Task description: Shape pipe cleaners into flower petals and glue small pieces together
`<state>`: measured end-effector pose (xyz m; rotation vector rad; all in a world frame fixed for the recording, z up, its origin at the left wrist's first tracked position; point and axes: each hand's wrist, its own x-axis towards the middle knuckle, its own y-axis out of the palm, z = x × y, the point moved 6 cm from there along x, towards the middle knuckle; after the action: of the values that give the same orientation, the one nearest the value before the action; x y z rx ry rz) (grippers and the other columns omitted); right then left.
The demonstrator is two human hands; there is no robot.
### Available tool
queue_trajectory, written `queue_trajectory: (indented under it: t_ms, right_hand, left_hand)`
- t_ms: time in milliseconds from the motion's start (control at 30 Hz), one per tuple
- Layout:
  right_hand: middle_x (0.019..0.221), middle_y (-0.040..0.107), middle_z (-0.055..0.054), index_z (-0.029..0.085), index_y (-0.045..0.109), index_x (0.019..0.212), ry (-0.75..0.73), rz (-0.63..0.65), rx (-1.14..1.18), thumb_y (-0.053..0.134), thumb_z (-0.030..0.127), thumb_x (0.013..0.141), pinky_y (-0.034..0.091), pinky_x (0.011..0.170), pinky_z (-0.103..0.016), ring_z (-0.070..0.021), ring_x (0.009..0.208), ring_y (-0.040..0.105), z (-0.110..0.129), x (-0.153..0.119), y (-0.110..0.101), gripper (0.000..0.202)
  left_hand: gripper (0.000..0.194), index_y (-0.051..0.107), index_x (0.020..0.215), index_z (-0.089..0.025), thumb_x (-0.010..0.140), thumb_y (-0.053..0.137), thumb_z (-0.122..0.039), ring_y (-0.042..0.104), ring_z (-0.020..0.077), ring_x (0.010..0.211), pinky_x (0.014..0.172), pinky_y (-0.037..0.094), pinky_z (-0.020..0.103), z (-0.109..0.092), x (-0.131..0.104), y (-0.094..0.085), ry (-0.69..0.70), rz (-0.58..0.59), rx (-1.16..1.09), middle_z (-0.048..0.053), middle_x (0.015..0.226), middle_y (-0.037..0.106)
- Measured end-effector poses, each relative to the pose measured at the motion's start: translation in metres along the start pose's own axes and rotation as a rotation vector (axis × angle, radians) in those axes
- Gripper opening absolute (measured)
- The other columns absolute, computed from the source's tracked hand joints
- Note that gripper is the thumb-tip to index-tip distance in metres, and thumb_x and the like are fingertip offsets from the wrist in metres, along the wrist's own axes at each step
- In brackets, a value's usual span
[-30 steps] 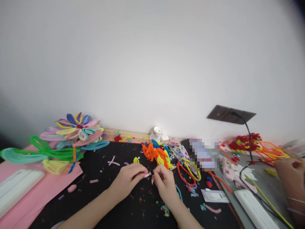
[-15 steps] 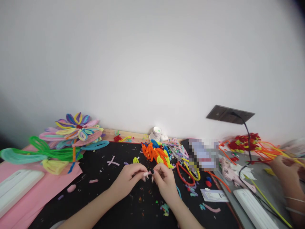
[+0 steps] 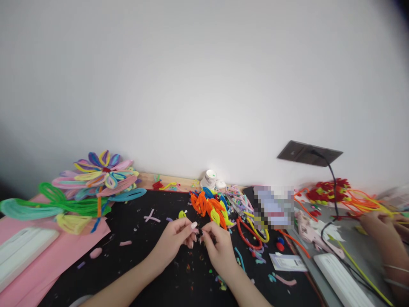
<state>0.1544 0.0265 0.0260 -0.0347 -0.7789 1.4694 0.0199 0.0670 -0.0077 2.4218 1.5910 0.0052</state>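
Note:
Above the black mat (image 3: 137, 238), my left hand (image 3: 174, 238) and my right hand (image 3: 220, 243) meet fingertip to fingertip. Between them is a small black piece (image 3: 200, 231), pinched from both sides; its exact kind is too small to make out. Just beyond my fingers lies a bundle of orange, yellow and blue pipe-cleaner loops (image 3: 211, 207). A yellow-green pipe-cleaner bit (image 3: 182, 214) sits behind my left hand. To the right of my right hand are bent red pipe cleaners (image 3: 244, 234).
At the left, a pipe-cleaner flower (image 3: 105, 169) rests near pink paper (image 3: 79, 243) and a white box (image 3: 25, 251). Cut scraps, a paper cup (image 3: 209, 179) and a pink glue gun (image 3: 311, 232) with its black cord lie about. Another person's hand (image 3: 380, 232) works at the far right.
My left thumb has shifted up over the black piece, and my fingers have turned around it. The other person's hand at the right has moved slightly.

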Motion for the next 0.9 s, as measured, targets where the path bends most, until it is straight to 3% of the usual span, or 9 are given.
queue_trajectory:
  t_ms: [133, 333, 433, 567, 733, 900]
  right_hand:
    - [0.064, 0.057, 0.002, 0.025, 0.053, 0.074, 0.045, 0.021, 0.067, 0.049, 0.017, 0.094, 0.039, 0.054, -0.027, -0.0161, 0.056, 0.053, 0.000, 0.001, 0.000, 0.021]
    - [0.056, 0.045, 0.006, 0.025, 0.051, 0.072, 0.263, 0.142, 0.342, 0.052, 0.025, 0.094, 0.029, 0.045, -0.026, -0.0130, 0.046, 0.037, -0.015, -0.002, 0.013, 0.021]
    - [0.057, 0.046, 0.006, 0.025, 0.052, 0.073, 0.266, 0.073, 0.341, 0.054, 0.028, 0.094, 0.030, 0.045, -0.027, -0.0134, 0.047, 0.039, -0.018, -0.002, 0.010, 0.021]
    - [0.060, 0.052, 0.003, 0.025, 0.053, 0.072, 0.153, -0.072, 0.147, 0.054, 0.026, 0.094, 0.036, 0.048, -0.028, -0.0148, 0.051, 0.046, -0.011, 0.000, -0.002, 0.022]
    - [0.061, 0.060, 0.001, 0.024, 0.055, 0.070, 0.044, -0.080, 0.029, 0.054, 0.023, 0.094, 0.041, 0.050, -0.027, -0.0154, 0.051, 0.054, 0.000, -0.001, -0.002, 0.024]
    - [0.063, 0.058, 0.002, 0.025, 0.053, 0.072, 0.049, -0.052, 0.038, 0.052, 0.021, 0.094, 0.040, 0.051, -0.027, -0.0153, 0.053, 0.053, 0.001, -0.001, 0.000, 0.022]
  left_hand:
    - [0.054, 0.056, 0.062, -0.019, 0.078, 0.071, -0.068, 0.046, 0.0103, 0.048, 0.052, 0.037, 0.025, -0.005, -0.002, 0.001, 0.033, 0.067, 0.100, -0.003, 0.055, 0.056]
    - [0.060, 0.058, 0.066, -0.018, 0.070, 0.077, -0.074, 0.043, 0.0090, 0.045, 0.048, 0.032, 0.023, 0.001, -0.007, 0.008, -0.113, 0.289, 0.105, -0.004, 0.051, 0.055]
    - [0.063, 0.060, 0.067, -0.017, 0.065, 0.081, -0.075, 0.048, 0.0094, 0.048, 0.051, 0.038, 0.023, 0.000, -0.007, 0.009, -0.151, 0.224, -0.018, -0.003, 0.054, 0.059]
    - [0.066, 0.065, 0.077, -0.015, 0.062, 0.082, -0.077, 0.054, 0.0103, 0.054, 0.057, 0.047, 0.024, -0.003, -0.008, 0.010, -0.188, 0.112, -0.183, -0.001, 0.065, 0.065]
    - [0.063, 0.063, 0.073, -0.015, 0.061, 0.086, -0.072, 0.055, 0.0106, 0.054, 0.055, 0.045, 0.023, 0.002, -0.007, 0.012, -0.151, 0.072, -0.222, -0.003, 0.062, 0.062]
    - [0.063, 0.058, 0.065, -0.017, 0.067, 0.079, -0.076, 0.047, 0.0096, 0.049, 0.052, 0.039, 0.023, 0.003, -0.004, 0.010, -0.072, 0.082, -0.104, -0.003, 0.056, 0.056]
